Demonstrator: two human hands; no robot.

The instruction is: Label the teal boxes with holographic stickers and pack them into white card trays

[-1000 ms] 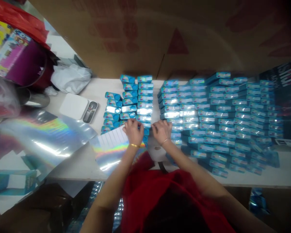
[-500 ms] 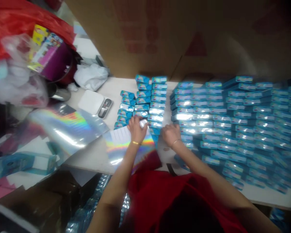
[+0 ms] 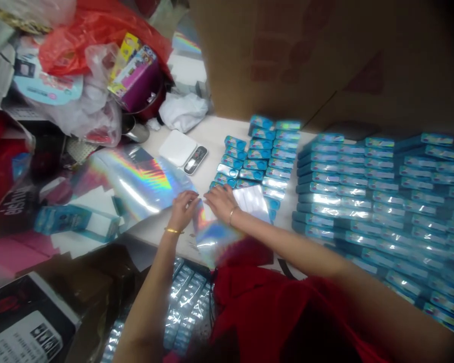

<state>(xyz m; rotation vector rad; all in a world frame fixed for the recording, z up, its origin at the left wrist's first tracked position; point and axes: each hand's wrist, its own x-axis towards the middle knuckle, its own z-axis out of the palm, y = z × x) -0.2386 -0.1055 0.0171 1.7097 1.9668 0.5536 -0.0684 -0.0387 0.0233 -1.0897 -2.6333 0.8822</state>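
A: Both hands have slid left off the blue box rows since a sec ago; view's swung left too, so more clutter shows

B: Where are they now?

A: Left hand (image 3: 182,205) sits at the near edge of the big holographic sheet (image 3: 136,179), fingers curled down on it, pinching or just pressing, can't tell. Right hand (image 3: 221,200) lies flat, fingers spread, on the smaller holographic sheet (image 3: 215,234) w/ the white label strip (image 3: 254,199) at its far end

B: How to handle it well?

A: My guess: keep the right palm flat so the slick film doesn't skate, lift one layer only w/ the left fingertips, no creasing

B: Surface?

A: Pale table (image 3: 212,136), front edge close to the body. Small blue boxes (image 3: 259,156) in neat rows beside the hands, a much bigger block of blue boxes (image 3: 382,186) to the right. White scale (image 3: 182,149) behind the sheets, white cloth (image 3: 183,112), red plastic bag (image 3: 98,30) and toy packaging piled left, cardboard carton wall (image 3: 306,55) at the back
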